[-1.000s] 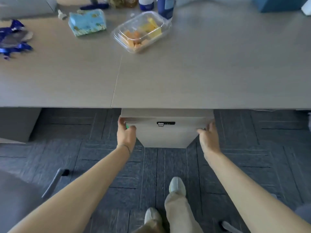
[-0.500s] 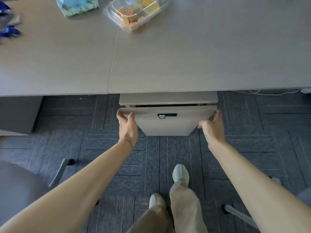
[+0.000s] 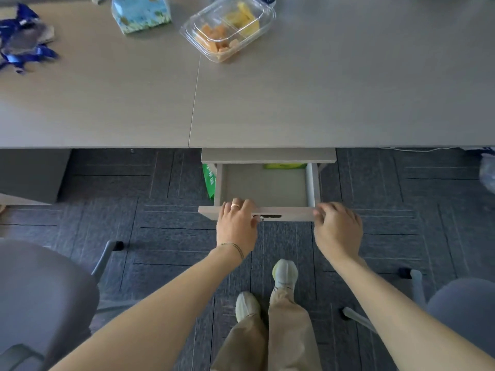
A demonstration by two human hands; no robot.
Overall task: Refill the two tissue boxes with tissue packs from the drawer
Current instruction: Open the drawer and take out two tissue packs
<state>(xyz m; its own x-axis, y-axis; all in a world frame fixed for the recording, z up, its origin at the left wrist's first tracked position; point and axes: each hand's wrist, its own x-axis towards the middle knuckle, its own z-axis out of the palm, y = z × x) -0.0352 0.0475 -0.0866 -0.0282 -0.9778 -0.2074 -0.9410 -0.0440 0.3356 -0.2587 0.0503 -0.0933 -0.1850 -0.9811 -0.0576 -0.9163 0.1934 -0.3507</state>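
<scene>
Fingers of the left hand point(image 3: 236, 226) curl over the top edge of the drawer point(image 3: 263, 187) front, clamped on it just left of the small lock slot; a ring sits on one finger and a thin bracelet on the wrist. Right hand point(image 3: 338, 228) grips the same front edge at its right corner, fingers bent down over the lip. Drawer is pulled out from under the desk point(image 3: 321, 103), its visible floor bare. A green tissue pack point(image 3: 284, 166) shows at the back of the drawer, mostly hidden under the desk edge. Another green package point(image 3: 209, 180) stands outside, against the drawer's left wall. On the desk: a light-blue patterned tissue pack point(image 3: 140, 13), a clear fruit container point(image 3: 229, 29), and crumpled blue wrappers point(image 3: 22, 41) at far left. Grey chairs flank the person's legs.
</scene>
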